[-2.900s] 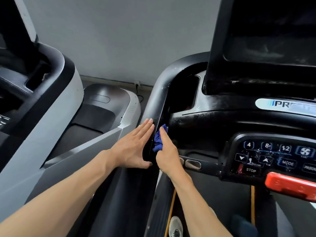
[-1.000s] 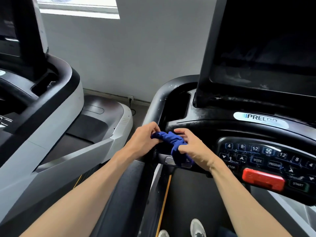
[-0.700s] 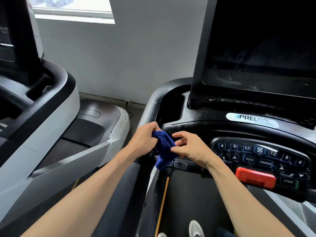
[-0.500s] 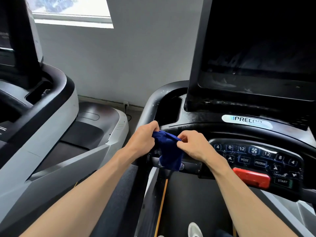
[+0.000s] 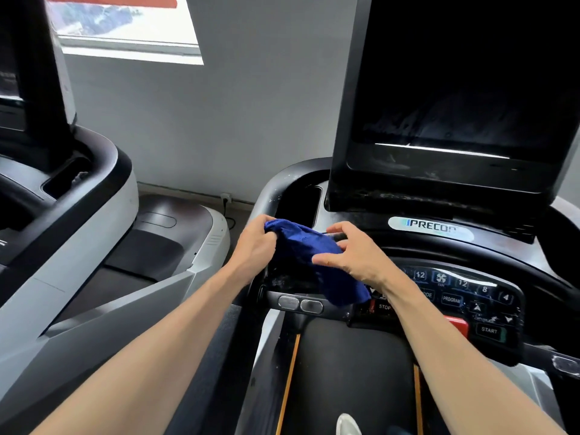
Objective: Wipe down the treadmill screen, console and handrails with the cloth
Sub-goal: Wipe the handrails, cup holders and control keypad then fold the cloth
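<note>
While both hands hold the blue cloth (image 5: 309, 255) over the console's (image 5: 455, 296) left end, left hand (image 5: 255, 249) has its grip closed on the far-left corner; right hand (image 5: 353, 254) pinches the cloth's right side, fingers curled. Cloth's tail hangs near the handrail (image 5: 266, 196). Dark screen (image 5: 455, 89) stands far right.

Soft blue cloth (image 5: 309, 249); glossy, smudged black screen (image 5: 455, 89).
</note>
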Demonstrator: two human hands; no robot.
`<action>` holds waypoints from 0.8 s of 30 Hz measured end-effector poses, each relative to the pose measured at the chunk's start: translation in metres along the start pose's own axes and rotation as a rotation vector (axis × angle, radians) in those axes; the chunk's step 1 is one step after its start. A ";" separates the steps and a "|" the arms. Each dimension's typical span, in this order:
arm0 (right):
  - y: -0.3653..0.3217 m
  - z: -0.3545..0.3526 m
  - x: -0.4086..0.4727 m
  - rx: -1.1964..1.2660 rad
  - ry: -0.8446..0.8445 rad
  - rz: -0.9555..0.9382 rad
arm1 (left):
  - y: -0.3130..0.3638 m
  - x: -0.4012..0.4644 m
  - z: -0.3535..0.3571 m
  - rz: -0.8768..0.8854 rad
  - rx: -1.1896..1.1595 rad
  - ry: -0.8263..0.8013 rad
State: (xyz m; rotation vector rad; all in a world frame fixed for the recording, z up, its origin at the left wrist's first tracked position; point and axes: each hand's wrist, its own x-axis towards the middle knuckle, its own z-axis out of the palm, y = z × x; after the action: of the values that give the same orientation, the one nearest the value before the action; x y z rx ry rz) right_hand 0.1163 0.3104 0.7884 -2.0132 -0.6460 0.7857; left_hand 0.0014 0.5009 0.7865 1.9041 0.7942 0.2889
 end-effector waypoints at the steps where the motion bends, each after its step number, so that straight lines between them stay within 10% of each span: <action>1: 0.001 -0.005 0.000 -0.057 -0.023 0.032 | 0.000 -0.001 0.000 -0.004 0.003 0.019; 9: -0.015 -0.016 0.007 -0.497 0.186 0.139 | -0.001 -0.023 0.010 0.069 0.138 0.154; 17: -0.016 0.024 0.011 0.657 0.001 0.233 | -0.013 -0.045 0.043 -0.064 -0.029 -0.094; 24: 0.027 0.019 0.005 0.587 -0.026 0.174 | -0.050 -0.060 0.065 -0.043 0.097 -0.201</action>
State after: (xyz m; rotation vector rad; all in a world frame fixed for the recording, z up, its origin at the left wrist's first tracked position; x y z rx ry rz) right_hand 0.1096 0.3103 0.7561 -1.5297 -0.2127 0.9737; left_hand -0.0302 0.4293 0.7220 1.9679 0.7238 0.0317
